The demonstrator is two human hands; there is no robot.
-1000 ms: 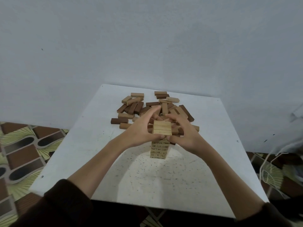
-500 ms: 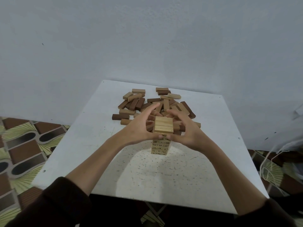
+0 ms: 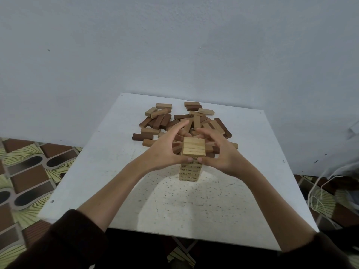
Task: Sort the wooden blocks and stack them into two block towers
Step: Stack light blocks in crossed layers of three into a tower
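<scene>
Both hands cup the light block tower (image 3: 191,166) on the worktop (image 3: 108,156): left grip (image 3: 165,150) and right grip (image 3: 221,152) pinching its top layer, loose blocks (image 3: 171,121) piled just beyond.

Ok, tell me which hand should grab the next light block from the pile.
Probably the left hand: light blocks lie exposed just beyond it on the pile's left edge. The right hand could keep steadying the tower.

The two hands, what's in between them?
In the head view, the light wooden block tower stands between the left hand and the right hand, whose thumbs touch its upper front just under the top layer.
</scene>
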